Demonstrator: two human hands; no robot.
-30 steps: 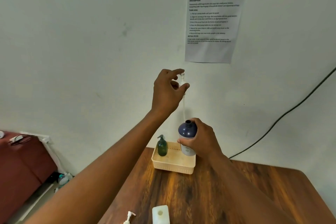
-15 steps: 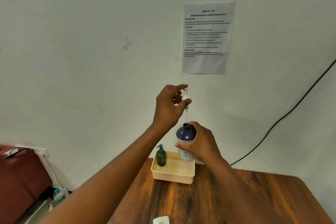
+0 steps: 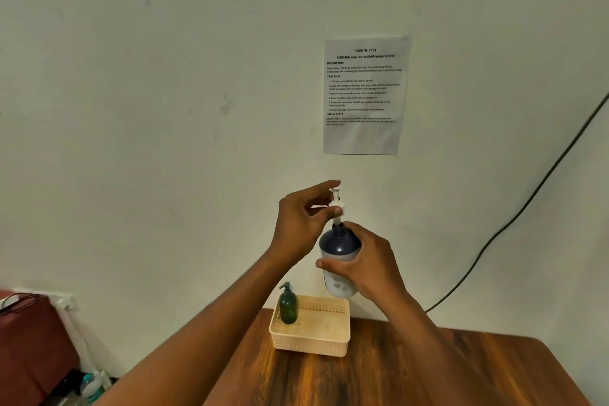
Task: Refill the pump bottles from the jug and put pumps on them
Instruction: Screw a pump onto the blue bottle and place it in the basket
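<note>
step: we are fitting the pump (image 3: 336,204) | left hand (image 3: 301,224) pinches it, tube partly in neck | right hand (image 3: 365,265) wraps the navy bottle (image 3: 337,245), held above the table's far edge | next: lower straight, twist collar

"TASK ID: 3791" and "Refill dish soap into multiple pump bottles" on the wall sheet (image 3: 364,95)
</note>
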